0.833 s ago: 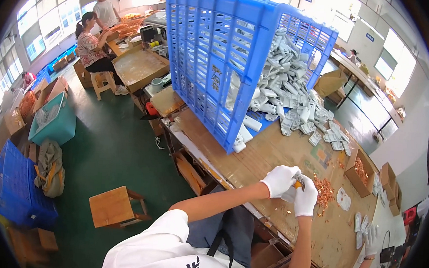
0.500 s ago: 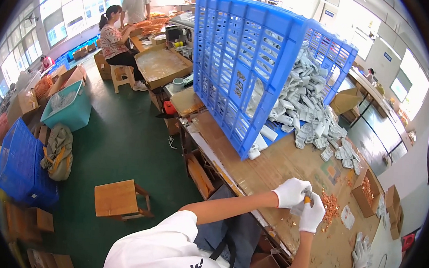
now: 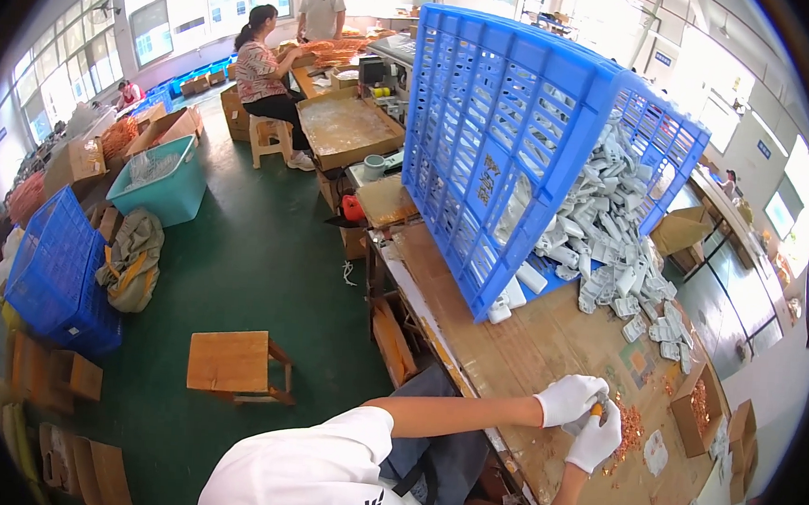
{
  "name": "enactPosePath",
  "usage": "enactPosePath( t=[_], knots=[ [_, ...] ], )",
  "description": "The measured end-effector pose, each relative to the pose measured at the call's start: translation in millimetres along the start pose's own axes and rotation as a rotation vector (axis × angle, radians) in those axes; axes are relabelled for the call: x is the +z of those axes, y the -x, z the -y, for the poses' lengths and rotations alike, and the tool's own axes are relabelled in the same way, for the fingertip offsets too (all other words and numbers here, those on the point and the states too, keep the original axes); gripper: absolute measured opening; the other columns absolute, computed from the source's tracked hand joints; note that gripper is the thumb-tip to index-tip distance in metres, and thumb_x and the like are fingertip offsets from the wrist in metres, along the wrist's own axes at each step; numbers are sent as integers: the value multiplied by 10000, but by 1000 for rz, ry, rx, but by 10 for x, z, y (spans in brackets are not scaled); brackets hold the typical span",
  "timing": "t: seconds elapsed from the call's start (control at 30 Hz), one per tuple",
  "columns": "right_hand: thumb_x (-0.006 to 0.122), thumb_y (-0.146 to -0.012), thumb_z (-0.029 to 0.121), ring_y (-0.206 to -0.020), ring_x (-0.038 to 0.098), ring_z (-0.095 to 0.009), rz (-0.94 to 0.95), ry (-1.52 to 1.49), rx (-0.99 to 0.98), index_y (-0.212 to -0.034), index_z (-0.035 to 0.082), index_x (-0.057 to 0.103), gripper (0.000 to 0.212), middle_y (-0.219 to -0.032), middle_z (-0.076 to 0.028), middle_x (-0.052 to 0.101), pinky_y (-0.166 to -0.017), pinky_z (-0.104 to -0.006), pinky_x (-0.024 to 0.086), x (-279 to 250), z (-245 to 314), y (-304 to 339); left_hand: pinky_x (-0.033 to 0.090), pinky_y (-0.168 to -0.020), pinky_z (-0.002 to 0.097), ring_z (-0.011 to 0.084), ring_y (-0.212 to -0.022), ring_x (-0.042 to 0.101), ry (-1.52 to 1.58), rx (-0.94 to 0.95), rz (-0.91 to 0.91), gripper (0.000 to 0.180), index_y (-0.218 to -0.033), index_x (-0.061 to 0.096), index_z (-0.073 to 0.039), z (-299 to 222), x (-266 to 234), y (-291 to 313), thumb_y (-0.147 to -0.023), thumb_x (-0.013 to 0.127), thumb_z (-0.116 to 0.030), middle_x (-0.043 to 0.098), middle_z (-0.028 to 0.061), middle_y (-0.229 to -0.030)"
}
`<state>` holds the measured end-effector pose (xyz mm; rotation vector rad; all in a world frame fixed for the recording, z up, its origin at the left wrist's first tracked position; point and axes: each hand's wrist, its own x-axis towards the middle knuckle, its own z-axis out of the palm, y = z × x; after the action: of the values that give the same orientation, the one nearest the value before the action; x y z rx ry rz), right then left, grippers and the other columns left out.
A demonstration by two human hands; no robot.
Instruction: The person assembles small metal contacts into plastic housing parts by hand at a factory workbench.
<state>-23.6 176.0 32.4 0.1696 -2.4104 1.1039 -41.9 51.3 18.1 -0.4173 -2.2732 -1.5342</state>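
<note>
My white-gloved left hand (image 3: 569, 401) and white-gloved right hand (image 3: 595, 438) meet above the tabletop, fingers closed together. Pinched between them is a small grey plastic part (image 3: 603, 395), mostly covered by the fingers. Something small and orange (image 3: 596, 410) shows at my right thumb; whether it is worn or held I cannot make out. Right beside the hands lies a loose pile of small copper-coloured metal pieces (image 3: 630, 426). Farther off, many grey-white plastic parts (image 3: 600, 237) spill out of a big blue crate (image 3: 498, 156) tipped on its side.
The brown worktable (image 3: 455, 339) also bears a cardboard box of copper pieces (image 3: 691, 414) and a clear plastic scrap (image 3: 655, 453). A wooden stool (image 3: 228, 360) stands on the green floor at left, near blue crates (image 3: 65, 273) and a turquoise tub (image 3: 163, 182). Two people are at a far bench.
The whole view has shifted, so the scene sits further right and slightly lower. My hands stay together on the grey part. Another person's gloved hand at the lower right has mostly gone from sight.
</note>
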Motion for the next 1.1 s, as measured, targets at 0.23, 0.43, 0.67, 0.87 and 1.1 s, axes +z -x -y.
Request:
enactPosePath(
  t=[0.23,0.43,0.67,0.87,1.1],
  knots=[
    [632,-859,7,-840,696,-268,-36,87,-69,-1056,-32,669,204,-944,-158,709,-746,-362,536,159,-18,-77,522,-815,436,379,-968,648,1,-19,-35,220,-1107,580,-32,84,-39,-33,-902,549,-107,668,202,-1003],
    [622,-867,11,-862,690,-268,13,43,-93,-1112,-26,654,250,-974,-156,704,-769,-362,530,312,-1,-118,520,-820,443,380,-966,651,9,-44,-75,232,-1113,580,-30,156,-173,-25,-890,532,-72,671,206,-1011],
    [553,-883,-34,-1101,588,-323,-114,246,-357,-1337,78,536,468,-1264,-170,554,-915,-388,488,271,-300,-152,522,-821,420,369,-958,666,204,-200,10,275,-1090,638,-17,165,-61,-105,-832,570,-82,698,208,-986],
    [562,-882,-51,-1085,601,-298,97,324,-575,-1223,51,608,358,-1370,-152,481,-867,-347,525,298,-293,-152,533,-805,379,293,-928,682,201,-190,63,309,-1114,650,5,194,-312,-115,-820,582,-61,708,180,-983],
    [571,-855,-60,-964,650,-311,169,193,-672,-1162,53,638,333,-1323,-135,536,-772,-377,547,233,-124,-132,560,-789,330,183,-937,648,421,-226,223,335,-1181,621,33,369,-404,-166,-857,557,-23,684,133,-1055]
  ],
)
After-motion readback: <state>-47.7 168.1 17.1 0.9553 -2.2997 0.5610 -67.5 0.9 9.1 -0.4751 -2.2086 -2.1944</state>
